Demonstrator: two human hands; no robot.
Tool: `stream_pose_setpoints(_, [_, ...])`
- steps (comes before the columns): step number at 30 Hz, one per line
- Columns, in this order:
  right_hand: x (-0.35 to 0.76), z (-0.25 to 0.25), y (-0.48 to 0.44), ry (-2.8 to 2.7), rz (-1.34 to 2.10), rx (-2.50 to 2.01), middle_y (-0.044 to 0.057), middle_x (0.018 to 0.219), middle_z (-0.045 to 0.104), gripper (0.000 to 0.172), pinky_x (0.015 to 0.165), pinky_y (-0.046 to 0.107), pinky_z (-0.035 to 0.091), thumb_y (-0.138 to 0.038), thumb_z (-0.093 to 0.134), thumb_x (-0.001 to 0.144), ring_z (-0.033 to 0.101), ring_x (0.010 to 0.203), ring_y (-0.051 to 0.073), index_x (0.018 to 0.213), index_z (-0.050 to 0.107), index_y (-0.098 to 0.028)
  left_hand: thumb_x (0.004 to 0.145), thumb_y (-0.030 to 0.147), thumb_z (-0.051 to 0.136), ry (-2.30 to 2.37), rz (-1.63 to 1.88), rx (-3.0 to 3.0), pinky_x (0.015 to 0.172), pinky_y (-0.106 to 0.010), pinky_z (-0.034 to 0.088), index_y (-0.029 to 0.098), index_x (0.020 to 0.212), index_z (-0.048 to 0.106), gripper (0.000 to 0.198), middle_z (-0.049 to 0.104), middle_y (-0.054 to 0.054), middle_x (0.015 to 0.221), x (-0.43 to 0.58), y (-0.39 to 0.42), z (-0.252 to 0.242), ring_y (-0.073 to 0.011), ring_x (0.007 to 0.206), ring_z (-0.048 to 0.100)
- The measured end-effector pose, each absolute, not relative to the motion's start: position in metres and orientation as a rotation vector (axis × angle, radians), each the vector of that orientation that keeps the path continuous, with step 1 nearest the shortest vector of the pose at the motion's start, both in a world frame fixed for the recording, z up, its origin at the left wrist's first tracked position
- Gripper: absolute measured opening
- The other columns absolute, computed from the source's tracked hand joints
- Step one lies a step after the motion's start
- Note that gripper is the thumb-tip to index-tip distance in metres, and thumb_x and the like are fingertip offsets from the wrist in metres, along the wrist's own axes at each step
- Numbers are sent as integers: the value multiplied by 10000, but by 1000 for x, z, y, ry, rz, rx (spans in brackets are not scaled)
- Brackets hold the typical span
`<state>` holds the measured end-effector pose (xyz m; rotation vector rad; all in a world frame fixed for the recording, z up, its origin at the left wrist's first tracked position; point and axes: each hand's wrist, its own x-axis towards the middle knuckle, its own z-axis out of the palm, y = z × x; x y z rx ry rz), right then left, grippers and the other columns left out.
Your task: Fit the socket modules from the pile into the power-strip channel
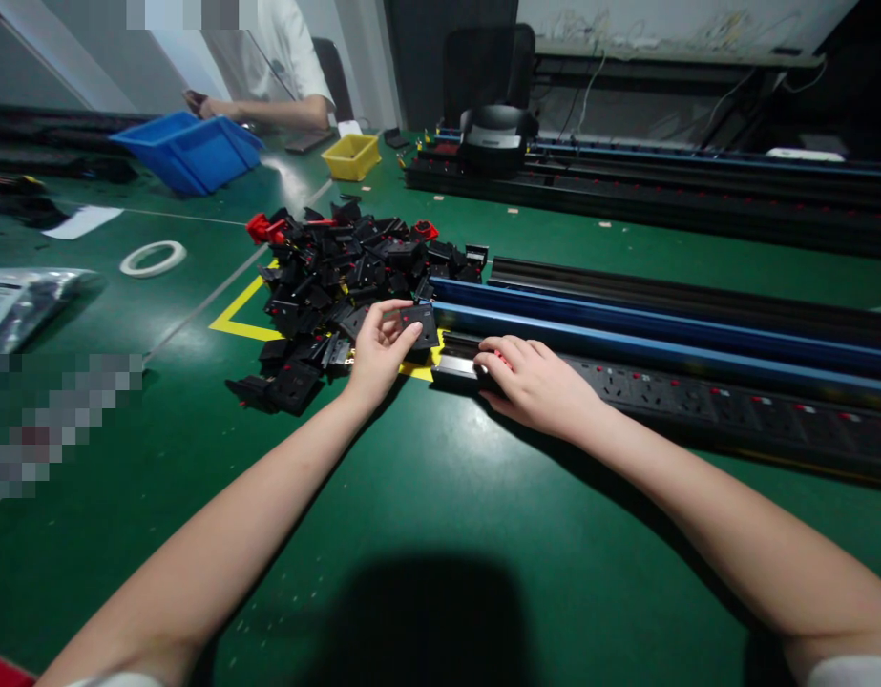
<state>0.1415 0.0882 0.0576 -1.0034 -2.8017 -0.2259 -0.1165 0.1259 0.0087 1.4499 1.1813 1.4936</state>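
My left hand (380, 355) pinches a black socket module (424, 327) with a small red mark, held at the near end of the rails. My right hand (536, 382) curls over a long black power strip (669, 393), its fingers around the strip near its open left end; a bit of red shows beneath them. A row of sockets with red marks runs along the strip to the right. Left of both hands lies a heap of loose black socket modules (368, 253). Behind the strip lie blue metal rails (590, 320).
A blue bin (189, 153) and a yellow bin (351, 157) stand at the back. A roll of white tape (153, 259) and a plastic bag (31, 296) lie left. More long rails (661, 196) stretch across the far side. A co-worker's arm (268, 113) rests at the far left.
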Motion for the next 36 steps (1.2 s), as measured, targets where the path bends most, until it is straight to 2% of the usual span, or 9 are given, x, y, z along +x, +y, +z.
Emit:
stream_pose_setpoints(3, [143,58,89,-2710,-111,-1053,247,1542,450,537,945,447,524,-346,611,974,581,1260,352,1437,475,-111,847,532,755,1163,1469,1436,878,-351,607,226,1255,609,531,765,-79,1104,-116,126,9,-220,1005,744])
stream_pose_setpoints(7, [144,59,89,-2683,-13,-1079,253,1521,472,604,979,483,528,-370,593,971,560,1314,368,1483,428,-95,955,538,606,1236,1433,1493,895,-366,584,216,1307,628,477,758,-85,1098,-117,125,10,-225,1009,722])
stream_pose_setpoints(12, [144,60,90,-2644,56,-1206,226,1562,467,723,964,492,527,-431,623,935,547,1351,368,1531,380,-101,990,442,515,1410,1438,1568,919,-345,531,216,1156,685,328,722,-59,1097,-121,128,7,-202,993,665])
stream_pose_setpoints(14, [144,60,90,-2619,84,-1301,226,1516,526,787,959,492,521,-478,636,918,583,1306,372,1545,363,-88,988,418,481,1448,1384,1553,889,-331,517,221,1085,688,301,710,-46,1056,-121,129,6,-200,965,648])
stream_pose_setpoints(18, [143,61,89,-2646,91,-1374,204,1324,668,746,936,457,506,-517,617,927,657,1160,353,1491,446,-60,974,427,483,1434,1270,1551,850,-323,490,229,1017,674,279,681,-33,997,-121,128,5,-205,936,619])
stream_pose_setpoints(26, [143,61,90,-2661,25,-1359,187,1304,677,712,899,422,486,-524,591,934,656,1122,338,1478,469,-81,953,453,531,1381,1218,1580,828,-323,490,238,1044,672,273,661,-23,957,-121,128,4,-208,923,610])
stream_pose_setpoints(36, [142,63,89,-2676,-1,-1373,179,1291,681,729,889,420,482,-524,608,933,654,1090,338,1485,470,-69,985,494,504,1329,1167,1631,896,-361,514,233,1121,659,332,682,-41,1044,-119,126,4,-207,967,642])
